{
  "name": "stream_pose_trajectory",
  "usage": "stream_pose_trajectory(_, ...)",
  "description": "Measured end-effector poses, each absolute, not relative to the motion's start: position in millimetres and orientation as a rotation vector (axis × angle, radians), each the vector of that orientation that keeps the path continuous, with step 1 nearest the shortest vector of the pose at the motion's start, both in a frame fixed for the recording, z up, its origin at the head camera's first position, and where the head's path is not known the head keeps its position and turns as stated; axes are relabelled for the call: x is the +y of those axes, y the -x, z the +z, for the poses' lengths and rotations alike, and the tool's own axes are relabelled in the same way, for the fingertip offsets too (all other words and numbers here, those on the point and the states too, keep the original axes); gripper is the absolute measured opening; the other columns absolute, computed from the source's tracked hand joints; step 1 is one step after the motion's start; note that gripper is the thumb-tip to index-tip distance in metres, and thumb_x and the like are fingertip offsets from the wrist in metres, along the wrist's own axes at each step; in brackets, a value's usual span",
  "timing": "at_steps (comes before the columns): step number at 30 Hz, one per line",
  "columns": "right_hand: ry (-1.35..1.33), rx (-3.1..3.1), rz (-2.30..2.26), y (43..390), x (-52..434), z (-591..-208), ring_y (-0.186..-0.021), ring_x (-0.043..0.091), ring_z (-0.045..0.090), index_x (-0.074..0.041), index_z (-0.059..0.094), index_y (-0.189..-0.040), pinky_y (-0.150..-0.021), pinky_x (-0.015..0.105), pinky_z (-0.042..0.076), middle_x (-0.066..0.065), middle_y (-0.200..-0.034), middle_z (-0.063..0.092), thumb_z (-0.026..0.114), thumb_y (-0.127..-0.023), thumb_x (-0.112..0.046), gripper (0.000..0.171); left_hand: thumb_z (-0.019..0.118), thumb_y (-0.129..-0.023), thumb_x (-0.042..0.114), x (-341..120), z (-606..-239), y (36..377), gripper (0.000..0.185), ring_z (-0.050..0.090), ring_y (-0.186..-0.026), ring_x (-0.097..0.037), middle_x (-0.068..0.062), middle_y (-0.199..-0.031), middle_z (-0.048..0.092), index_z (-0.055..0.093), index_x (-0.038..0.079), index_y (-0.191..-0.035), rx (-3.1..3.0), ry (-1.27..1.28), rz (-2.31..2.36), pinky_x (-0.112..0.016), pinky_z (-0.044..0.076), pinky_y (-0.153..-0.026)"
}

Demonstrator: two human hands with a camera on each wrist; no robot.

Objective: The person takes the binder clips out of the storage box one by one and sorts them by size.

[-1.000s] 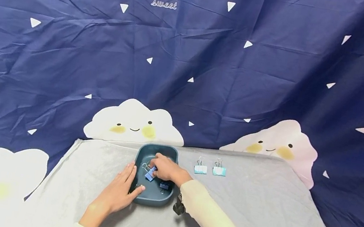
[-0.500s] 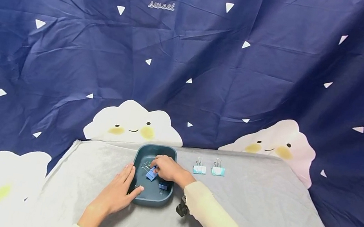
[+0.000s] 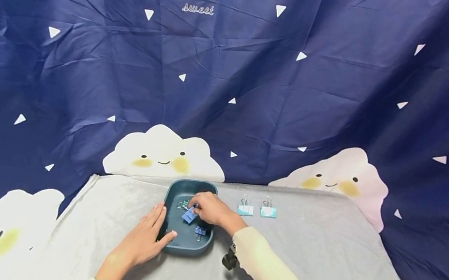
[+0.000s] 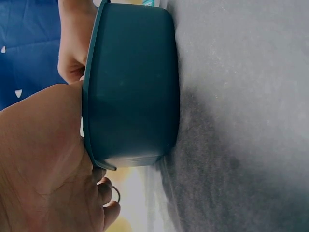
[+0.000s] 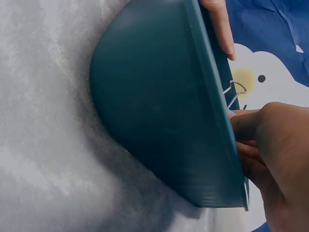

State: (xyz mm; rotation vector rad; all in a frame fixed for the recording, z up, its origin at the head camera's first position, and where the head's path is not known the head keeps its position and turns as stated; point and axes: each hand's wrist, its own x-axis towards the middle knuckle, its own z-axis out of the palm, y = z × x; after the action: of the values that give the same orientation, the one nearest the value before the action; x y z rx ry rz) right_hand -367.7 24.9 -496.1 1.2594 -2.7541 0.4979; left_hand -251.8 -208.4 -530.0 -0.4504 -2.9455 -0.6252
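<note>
A dark teal plastic bin [image 3: 182, 251] stands on the grey cloth. Over it my right hand [image 3: 209, 207] pinches a blue binder clip [image 3: 189, 215], whose wire handle [image 5: 235, 90] shows above the rim in the right wrist view. My left hand [image 3: 145, 234] rests along the bin's left rim with its fingers straight and its thumb over the near left corner. A smaller blue binder clip [image 3: 200, 231] lies in the near right part of the bin. Small green clips [image 3: 183, 204] lie farther back inside, partly hidden by the held clip.
Two teal-and-white binder clips [image 3: 245, 210] stand side by side on the grey cloth [image 3: 311, 261], right of the bin. Behind the table hangs a navy curtain [image 3: 236, 63] printed with clouds.
My right hand has shifted slightly to the right with the blue binder clip, uncovering more of the green clips. The left hand stays on the bin's rim.
</note>
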Motion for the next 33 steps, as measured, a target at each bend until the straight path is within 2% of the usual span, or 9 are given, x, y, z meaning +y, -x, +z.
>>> stream_pose_trajectory(5,-1.264,-2.75,0.568,366.8,30.2,-493.6,-0.114,0.018,0.072,-0.012,0.081,-0.119,-0.101,0.035,0.06,0.002,-0.12,0.077,0.07,-0.103,-0.01,0.02,0.052,-0.108,0.058,-208.1,-530.2,251.4,0.09,0.019,-0.165,-0.04,-0.021,-0.178,0.019,0.026,-0.006,-0.166,-2.946,0.447,-0.635,-0.063,0.026,-0.131)
stream_pose_trajectory(21,-1.254,-2.641,0.641,364.7,49.3,-484.4,-0.103,0.018,0.072,-0.01,0.082,-0.113,-0.093,0.035,0.06,0.003,-0.112,0.077,0.075,-0.099,-0.009,0.016,0.055,-0.108,0.054,-207.7,-529.5,253.7,0.088,0.019,-0.165,-0.04,-0.021,-0.177,0.019,0.027,-0.006,-0.166,-2.943,0.447,-0.627,-0.062,0.025,-0.132)
stream_pose_trajectory(29,-1.213,-2.637,0.711,360.2,64.6,-479.1,-0.108,0.023,0.074,-0.005,0.08,-0.118,-0.096,0.04,0.06,0.005,-0.115,0.079,0.074,-0.099,-0.01,0.02,0.053,-0.107,0.057,-209.2,-532.5,254.6,0.09,0.018,-0.166,-0.04,-0.02,-0.178,0.019,0.027,-0.005,-0.166,-2.953,0.447,-0.614,-0.061,0.024,-0.133)
stream_pose_trajectory(33,-1.174,-2.63,0.74,357.9,71.1,-478.5,-0.103,0.021,0.074,-0.006,0.08,-0.117,-0.094,0.038,0.06,0.005,-0.113,0.079,0.075,-0.099,-0.01,0.019,0.052,-0.107,0.058,-210.4,-534.2,254.6,0.09,0.019,-0.165,-0.04,-0.021,-0.177,0.02,0.027,-0.005,-0.166,-2.95,0.45,-0.608,-0.061,0.025,-0.132)
